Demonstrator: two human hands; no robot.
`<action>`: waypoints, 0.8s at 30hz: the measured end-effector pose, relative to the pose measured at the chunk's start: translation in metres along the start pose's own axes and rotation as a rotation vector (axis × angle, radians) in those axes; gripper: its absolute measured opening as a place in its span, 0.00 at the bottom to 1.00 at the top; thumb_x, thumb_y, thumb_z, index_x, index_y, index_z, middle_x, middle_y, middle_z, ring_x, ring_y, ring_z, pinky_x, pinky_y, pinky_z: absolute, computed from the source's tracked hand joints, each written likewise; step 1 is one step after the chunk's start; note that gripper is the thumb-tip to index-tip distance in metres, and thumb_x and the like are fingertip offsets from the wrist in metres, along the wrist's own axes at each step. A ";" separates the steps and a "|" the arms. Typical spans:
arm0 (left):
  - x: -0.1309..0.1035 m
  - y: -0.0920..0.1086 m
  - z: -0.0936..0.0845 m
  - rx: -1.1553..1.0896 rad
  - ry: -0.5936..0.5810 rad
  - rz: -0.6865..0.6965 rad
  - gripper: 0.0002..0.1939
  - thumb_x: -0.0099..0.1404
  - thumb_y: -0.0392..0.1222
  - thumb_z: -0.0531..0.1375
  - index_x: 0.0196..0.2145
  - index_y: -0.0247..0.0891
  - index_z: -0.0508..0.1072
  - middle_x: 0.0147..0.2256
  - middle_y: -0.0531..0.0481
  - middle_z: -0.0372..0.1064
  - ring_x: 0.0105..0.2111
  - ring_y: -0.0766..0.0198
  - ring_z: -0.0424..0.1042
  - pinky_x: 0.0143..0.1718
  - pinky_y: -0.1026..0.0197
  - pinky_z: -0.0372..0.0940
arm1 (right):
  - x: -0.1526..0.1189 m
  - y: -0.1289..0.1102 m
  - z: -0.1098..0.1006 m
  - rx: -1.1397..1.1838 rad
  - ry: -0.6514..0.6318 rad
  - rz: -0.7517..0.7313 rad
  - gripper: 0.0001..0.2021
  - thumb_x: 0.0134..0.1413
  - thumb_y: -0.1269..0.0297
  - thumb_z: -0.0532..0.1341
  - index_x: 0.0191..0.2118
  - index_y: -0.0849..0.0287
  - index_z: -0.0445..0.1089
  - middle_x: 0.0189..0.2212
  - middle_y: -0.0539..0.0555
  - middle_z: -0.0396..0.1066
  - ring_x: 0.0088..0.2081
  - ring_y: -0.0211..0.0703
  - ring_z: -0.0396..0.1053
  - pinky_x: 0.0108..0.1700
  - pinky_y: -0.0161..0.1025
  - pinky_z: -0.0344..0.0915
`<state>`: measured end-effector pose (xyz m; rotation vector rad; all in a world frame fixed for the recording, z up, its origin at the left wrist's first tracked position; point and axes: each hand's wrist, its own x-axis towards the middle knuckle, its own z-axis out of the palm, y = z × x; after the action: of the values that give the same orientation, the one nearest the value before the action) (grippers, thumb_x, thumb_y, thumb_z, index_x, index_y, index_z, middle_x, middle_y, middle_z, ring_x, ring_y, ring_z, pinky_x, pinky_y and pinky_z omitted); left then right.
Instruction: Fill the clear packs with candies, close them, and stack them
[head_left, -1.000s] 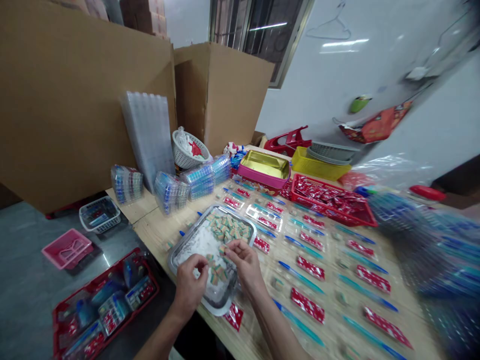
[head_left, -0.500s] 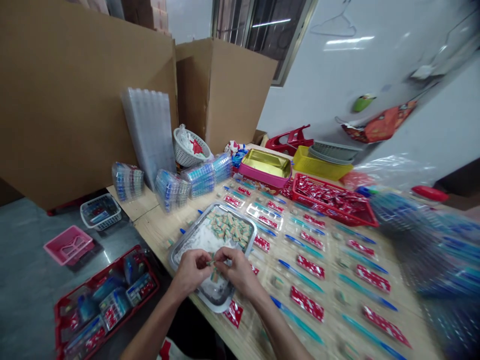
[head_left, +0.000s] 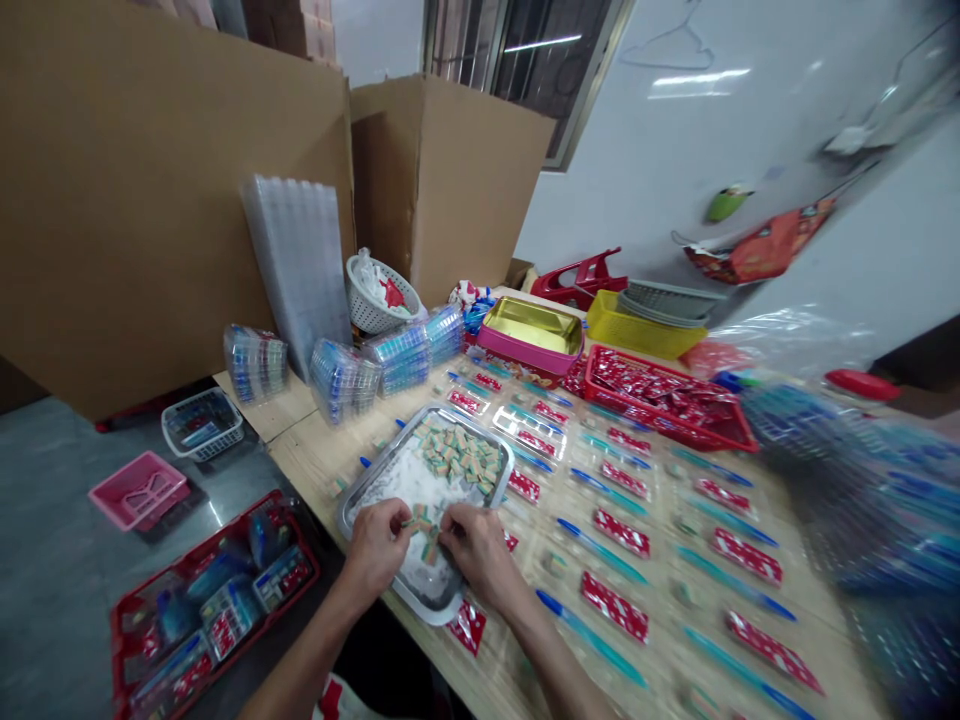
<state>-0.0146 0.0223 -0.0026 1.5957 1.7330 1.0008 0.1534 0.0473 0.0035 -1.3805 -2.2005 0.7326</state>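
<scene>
Down on the floor, a red crate (head_left: 215, 600) holds packed sets. Over the metal tray (head_left: 352, 497) on the table, my left hand (head_left: 377, 548) has thumb and finger drawn together at the small striped blocks (head_left: 430, 550) lying there; my right hand (head_left: 480, 552) curls just beside them. I cannot tell whether either grips one. Red packets (head_left: 615, 606) lie beyond.

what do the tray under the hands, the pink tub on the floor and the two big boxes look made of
Tray: probably metal, smooth and silvery, by its shiny rim.
Pink tub: likely molded plastic, by its even color and cut-out pattern.
Big boxes: cardboard, matt brown, with raw-looking edges.
</scene>
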 end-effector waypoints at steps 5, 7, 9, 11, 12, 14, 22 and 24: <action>-0.003 0.003 0.000 0.075 -0.082 0.016 0.04 0.50 0.32 0.55 0.23 0.37 0.70 0.18 0.56 0.61 0.21 0.66 0.61 0.26 0.64 0.51 | -0.005 -0.010 -0.010 0.106 -0.098 -0.139 0.08 0.46 0.77 0.55 0.25 0.58 0.68 0.26 0.49 0.69 0.33 0.40 0.66 0.38 0.36 0.54; -0.005 0.004 -0.002 0.095 -0.102 0.016 0.04 0.50 0.33 0.55 0.24 0.37 0.70 0.19 0.55 0.61 0.21 0.66 0.61 0.26 0.64 0.51 | -0.008 -0.012 -0.009 0.065 -0.122 -0.136 0.08 0.46 0.77 0.55 0.24 0.58 0.67 0.26 0.49 0.69 0.33 0.40 0.66 0.38 0.37 0.53; -0.006 0.005 -0.005 0.107 -0.100 0.011 0.04 0.51 0.33 0.55 0.24 0.37 0.69 0.20 0.55 0.62 0.22 0.65 0.61 0.26 0.64 0.51 | -0.011 -0.012 -0.005 0.001 -0.129 -0.110 0.09 0.45 0.78 0.54 0.24 0.58 0.66 0.26 0.49 0.69 0.33 0.40 0.66 0.38 0.37 0.52; -0.006 0.005 -0.008 0.119 -0.093 -0.006 0.03 0.52 0.34 0.55 0.24 0.37 0.69 0.20 0.54 0.62 0.22 0.65 0.61 0.26 0.63 0.51 | -0.013 -0.012 0.000 -0.058 -0.108 -0.094 0.09 0.45 0.79 0.54 0.25 0.58 0.66 0.26 0.49 0.69 0.32 0.40 0.66 0.38 0.38 0.51; -0.005 0.005 -0.009 0.121 -0.093 -0.015 0.03 0.52 0.35 0.55 0.24 0.37 0.69 0.20 0.54 0.62 0.22 0.65 0.60 0.26 0.63 0.51 | -0.013 -0.012 0.002 -0.080 -0.092 -0.094 0.09 0.45 0.79 0.54 0.26 0.58 0.66 0.26 0.49 0.70 0.33 0.40 0.66 0.38 0.38 0.50; -0.005 0.004 -0.010 0.114 -0.094 -0.027 0.03 0.52 0.35 0.55 0.24 0.37 0.68 0.19 0.55 0.61 0.22 0.65 0.60 0.26 0.64 0.51 | -0.014 -0.011 0.006 -0.103 -0.072 -0.095 0.10 0.45 0.80 0.53 0.27 0.58 0.65 0.27 0.50 0.70 0.33 0.40 0.66 0.39 0.38 0.50; -0.007 0.005 -0.003 0.100 -0.139 0.019 0.06 0.49 0.30 0.53 0.24 0.36 0.68 0.20 0.56 0.60 0.22 0.67 0.59 0.27 0.64 0.51 | -0.017 -0.008 0.012 0.002 0.026 -0.181 0.12 0.39 0.82 0.52 0.29 0.57 0.62 0.26 0.49 0.68 0.33 0.41 0.63 0.39 0.37 0.54; -0.009 0.006 0.000 0.098 -0.179 0.036 0.08 0.48 0.28 0.52 0.25 0.36 0.68 0.20 0.56 0.60 0.23 0.67 0.60 0.27 0.65 0.51 | -0.019 -0.007 0.014 0.033 0.072 -0.218 0.12 0.39 0.82 0.52 0.29 0.57 0.60 0.25 0.48 0.67 0.32 0.41 0.63 0.39 0.37 0.55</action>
<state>-0.0099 0.0130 0.0015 1.7277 1.6582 0.7740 0.1479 0.0252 -0.0044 -1.1114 -2.2266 0.6271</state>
